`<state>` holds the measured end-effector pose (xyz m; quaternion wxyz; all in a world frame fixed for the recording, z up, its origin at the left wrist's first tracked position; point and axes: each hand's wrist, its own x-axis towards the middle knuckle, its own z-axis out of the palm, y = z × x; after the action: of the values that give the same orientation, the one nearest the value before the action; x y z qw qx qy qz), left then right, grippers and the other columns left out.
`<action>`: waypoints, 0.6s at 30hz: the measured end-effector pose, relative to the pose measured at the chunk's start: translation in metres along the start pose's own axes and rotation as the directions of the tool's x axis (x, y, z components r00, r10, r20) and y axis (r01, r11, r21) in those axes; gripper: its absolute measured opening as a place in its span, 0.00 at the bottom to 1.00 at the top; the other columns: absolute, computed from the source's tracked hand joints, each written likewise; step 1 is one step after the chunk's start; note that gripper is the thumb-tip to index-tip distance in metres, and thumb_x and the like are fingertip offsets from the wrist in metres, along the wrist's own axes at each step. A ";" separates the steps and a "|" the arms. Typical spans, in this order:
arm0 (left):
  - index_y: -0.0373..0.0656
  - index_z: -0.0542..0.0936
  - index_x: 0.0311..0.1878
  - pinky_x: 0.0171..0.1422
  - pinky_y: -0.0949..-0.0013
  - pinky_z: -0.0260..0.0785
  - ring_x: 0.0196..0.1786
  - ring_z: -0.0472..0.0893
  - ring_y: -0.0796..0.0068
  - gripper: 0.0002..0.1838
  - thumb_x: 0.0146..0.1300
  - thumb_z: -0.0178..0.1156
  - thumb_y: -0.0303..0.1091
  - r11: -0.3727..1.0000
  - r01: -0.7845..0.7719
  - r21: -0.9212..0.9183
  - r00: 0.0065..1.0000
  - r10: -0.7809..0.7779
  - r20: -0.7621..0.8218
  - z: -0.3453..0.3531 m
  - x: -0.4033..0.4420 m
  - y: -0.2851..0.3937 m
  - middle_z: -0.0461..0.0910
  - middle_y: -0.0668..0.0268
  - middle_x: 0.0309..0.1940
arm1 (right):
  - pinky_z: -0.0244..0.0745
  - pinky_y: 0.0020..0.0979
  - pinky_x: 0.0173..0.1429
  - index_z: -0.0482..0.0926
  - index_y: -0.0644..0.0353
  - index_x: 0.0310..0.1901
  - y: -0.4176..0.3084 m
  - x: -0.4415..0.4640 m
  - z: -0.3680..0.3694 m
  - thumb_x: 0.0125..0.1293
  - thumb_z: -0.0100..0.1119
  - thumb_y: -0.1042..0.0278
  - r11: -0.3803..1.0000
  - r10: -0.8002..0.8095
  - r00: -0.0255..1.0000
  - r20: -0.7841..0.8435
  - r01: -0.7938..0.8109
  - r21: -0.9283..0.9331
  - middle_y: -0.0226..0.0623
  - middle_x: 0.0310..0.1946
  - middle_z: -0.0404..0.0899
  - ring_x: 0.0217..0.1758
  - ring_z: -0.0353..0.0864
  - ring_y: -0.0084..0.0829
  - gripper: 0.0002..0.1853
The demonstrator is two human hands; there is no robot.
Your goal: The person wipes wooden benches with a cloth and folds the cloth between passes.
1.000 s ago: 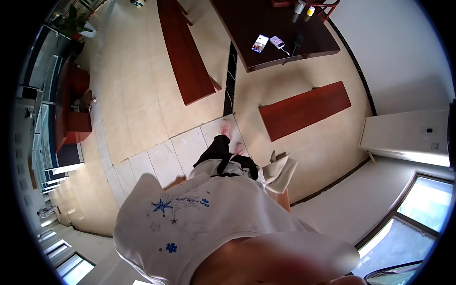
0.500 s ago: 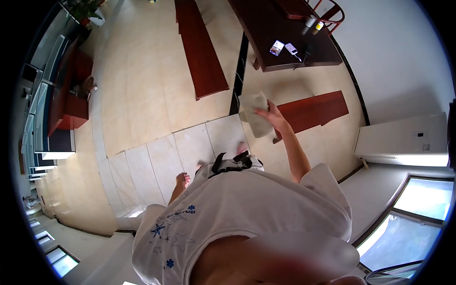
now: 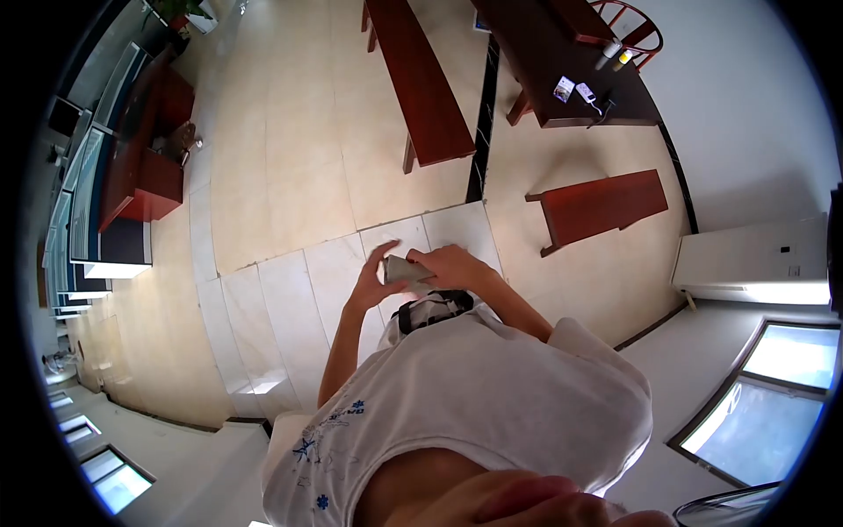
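A greyish-beige folded cloth (image 3: 406, 270) is held in front of my waist, between my two hands. My right hand (image 3: 452, 266) grips it from the right, fingers bent over its upper edge. On the other side, my left hand (image 3: 372, 283) curves around the cloth's left end, its thumb against the lower edge and its index finger raised above. Part of the cloth is hidden behind the fingers.
Ahead stands a long red-brown bench (image 3: 421, 83), with a shorter bench (image 3: 606, 209) to the right. A dark table (image 3: 553, 53) carries a phone (image 3: 564, 89), a small white device (image 3: 586, 91) and bottles. Wooden counters (image 3: 145, 189) line the left; a white cabinet (image 3: 751, 263) stands right.
My right hand has brought the cloth inward from the right to in front of my body. My left hand has risen from my side to take the cloth's left end.
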<state>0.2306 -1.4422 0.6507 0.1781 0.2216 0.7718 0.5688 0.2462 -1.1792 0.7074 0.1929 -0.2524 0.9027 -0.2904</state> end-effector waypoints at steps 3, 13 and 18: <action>0.41 0.80 0.68 0.68 0.61 0.77 0.60 0.84 0.69 0.35 0.59 0.84 0.38 0.956 0.220 -0.193 0.974 -0.205 0.098 -0.003 0.000 -0.001 0.87 0.61 0.59 | 0.81 0.53 0.50 0.74 0.52 0.66 -0.006 0.016 0.009 0.69 0.72 0.56 1.000 0.024 1.000 -0.004 -0.024 0.004 0.48 0.39 0.89 0.42 0.89 0.56 0.27; 0.32 0.81 0.60 0.51 0.69 0.78 0.46 0.83 0.78 0.22 0.71 0.75 0.35 0.898 0.180 -0.403 0.971 -0.227 -0.073 0.014 0.065 -0.054 0.88 0.63 0.47 | 0.84 0.48 0.54 0.84 0.56 0.60 0.044 0.051 -0.038 0.61 0.78 0.40 0.961 0.272 0.958 -0.089 -0.266 0.078 0.48 0.40 0.91 0.45 0.91 0.52 0.34; 0.32 0.82 0.60 0.55 0.70 0.80 0.50 0.85 0.77 0.23 0.66 0.78 0.31 0.928 0.185 -0.322 0.971 -0.222 -0.083 -0.056 0.148 -0.032 0.89 0.63 0.49 | 0.83 0.43 0.61 0.83 0.60 0.62 0.090 0.119 -0.085 0.60 0.79 0.41 0.940 0.279 0.960 0.031 -0.280 0.194 0.51 0.49 0.91 0.54 0.90 0.52 0.37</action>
<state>0.0727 -1.4144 0.6327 0.2233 0.0754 0.7000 0.6742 0.0787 -1.1470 0.6916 0.2573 -0.1018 0.8960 -0.3474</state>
